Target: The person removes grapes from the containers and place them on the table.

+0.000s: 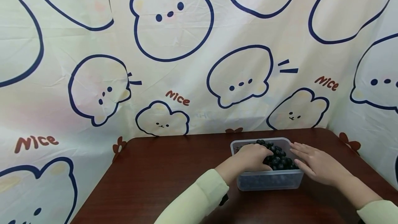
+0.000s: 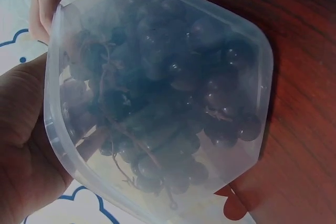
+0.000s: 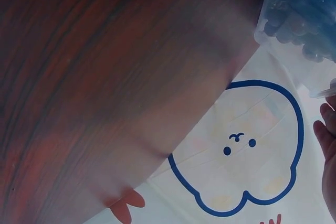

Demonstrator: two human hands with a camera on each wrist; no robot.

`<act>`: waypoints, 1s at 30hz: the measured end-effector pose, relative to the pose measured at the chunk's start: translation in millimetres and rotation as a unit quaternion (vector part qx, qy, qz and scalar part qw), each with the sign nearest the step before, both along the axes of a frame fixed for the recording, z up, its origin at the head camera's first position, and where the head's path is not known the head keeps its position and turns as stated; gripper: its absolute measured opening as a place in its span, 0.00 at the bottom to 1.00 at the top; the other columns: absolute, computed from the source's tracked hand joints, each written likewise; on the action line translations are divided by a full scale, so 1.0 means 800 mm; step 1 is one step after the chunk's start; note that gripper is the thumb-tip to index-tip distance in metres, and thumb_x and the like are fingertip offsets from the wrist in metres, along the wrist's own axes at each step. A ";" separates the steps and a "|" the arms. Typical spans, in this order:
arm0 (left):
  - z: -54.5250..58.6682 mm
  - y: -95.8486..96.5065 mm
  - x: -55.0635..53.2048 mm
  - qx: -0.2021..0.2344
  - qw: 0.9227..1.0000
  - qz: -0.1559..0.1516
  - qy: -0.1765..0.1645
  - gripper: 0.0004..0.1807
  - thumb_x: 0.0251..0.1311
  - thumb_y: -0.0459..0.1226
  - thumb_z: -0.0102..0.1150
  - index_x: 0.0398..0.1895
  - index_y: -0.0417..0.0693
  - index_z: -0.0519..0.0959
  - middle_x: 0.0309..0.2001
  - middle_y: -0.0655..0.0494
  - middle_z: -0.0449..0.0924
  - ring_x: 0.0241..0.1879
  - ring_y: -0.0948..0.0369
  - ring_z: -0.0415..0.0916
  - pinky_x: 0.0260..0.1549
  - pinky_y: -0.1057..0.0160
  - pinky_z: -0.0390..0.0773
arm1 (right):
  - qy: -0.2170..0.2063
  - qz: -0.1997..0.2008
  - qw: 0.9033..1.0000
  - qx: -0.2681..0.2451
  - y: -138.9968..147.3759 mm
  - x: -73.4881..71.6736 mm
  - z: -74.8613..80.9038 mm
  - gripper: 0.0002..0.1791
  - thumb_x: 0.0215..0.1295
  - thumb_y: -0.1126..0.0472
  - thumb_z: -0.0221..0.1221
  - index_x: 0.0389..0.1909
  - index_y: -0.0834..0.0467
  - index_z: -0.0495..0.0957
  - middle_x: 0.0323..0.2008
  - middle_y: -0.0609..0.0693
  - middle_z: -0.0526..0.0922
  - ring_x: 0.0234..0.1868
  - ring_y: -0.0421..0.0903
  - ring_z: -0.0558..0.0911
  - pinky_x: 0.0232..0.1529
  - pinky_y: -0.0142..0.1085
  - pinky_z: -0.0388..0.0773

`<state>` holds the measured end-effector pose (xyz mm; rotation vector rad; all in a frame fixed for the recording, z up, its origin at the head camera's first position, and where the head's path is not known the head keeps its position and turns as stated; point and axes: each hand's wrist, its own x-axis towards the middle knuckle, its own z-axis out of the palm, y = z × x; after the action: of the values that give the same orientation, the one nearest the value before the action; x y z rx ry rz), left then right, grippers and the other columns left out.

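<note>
A clear plastic box (image 1: 269, 180) stands on the table with dark grapes (image 1: 280, 160) in it, some still on their stems. My left hand (image 1: 253, 156) reaches over the near left rim into the box, against the grapes. Its fingertips are mostly hidden, so whether they hold a grape does not show. Through the cloudy wall in the left wrist view, the grapes (image 2: 173, 72) and thin brown stems (image 2: 139, 142) appear. My right hand (image 1: 320, 163) rests at the box's right rim with its fingers fairly straight and holds nothing.
The dark red-brown wooden table (image 1: 168, 172) extends left of the box. Behind it hangs a pale cloth (image 1: 199, 78) printed with blue-outlined cartoon animal heads, which also covers both sides. The box sits toward the table's right side, near the back edge.
</note>
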<state>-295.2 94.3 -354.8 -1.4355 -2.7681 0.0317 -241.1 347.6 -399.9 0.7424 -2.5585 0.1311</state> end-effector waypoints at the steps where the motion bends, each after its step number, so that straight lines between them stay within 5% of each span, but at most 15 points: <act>1: 0.000 0.001 -0.001 -0.003 1.000 0.000 0.001 0.29 0.59 0.57 0.62 0.64 0.63 0.75 0.56 0.72 0.75 0.51 0.72 0.74 0.44 0.72 0.75 | 0.000 0.001 1.000 0.000 0.000 0.000 0.000 0.23 0.65 0.55 0.61 0.57 0.64 0.79 0.60 0.60 0.75 0.59 0.61 0.73 0.61 0.17 0.31; 8: -0.003 0.011 -0.001 -0.033 0.999 -0.003 0.041 0.26 0.57 0.58 0.63 0.57 0.62 0.79 0.42 0.71 0.80 0.37 0.72 0.77 0.38 0.73 0.76 | 0.006 0.004 1.000 -0.003 0.001 -0.001 -0.004 0.23 0.65 0.56 0.61 0.57 0.65 0.79 0.60 0.60 0.76 0.59 0.60 0.74 0.61 0.17 0.31; 14: -0.003 0.016 -0.003 -0.041 0.997 -0.008 0.058 0.16 0.56 0.58 0.65 0.38 0.60 0.81 0.21 0.68 0.72 0.20 0.71 0.70 0.23 0.72 0.72 | 0.007 0.000 1.000 -0.008 0.001 -0.001 -0.004 0.23 0.65 0.56 0.61 0.57 0.65 0.79 0.59 0.60 0.76 0.59 0.61 0.74 0.61 0.17 0.32; 30: -0.002 0.038 -0.001 -0.089 0.989 0.006 0.115 0.16 0.60 0.51 0.63 0.18 0.61 0.74 0.15 0.66 0.70 0.16 0.69 0.68 0.18 0.70 0.69 | 0.008 -0.001 1.000 -0.014 0.002 -0.002 -0.004 0.23 0.65 0.56 0.61 0.57 0.64 0.78 0.60 0.60 0.75 0.59 0.60 0.74 0.62 0.19 0.35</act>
<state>-296.2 124.4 -356.7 -1.3530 -2.6392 0.4253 -242.3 349.0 -403.3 0.7268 -2.5379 0.1605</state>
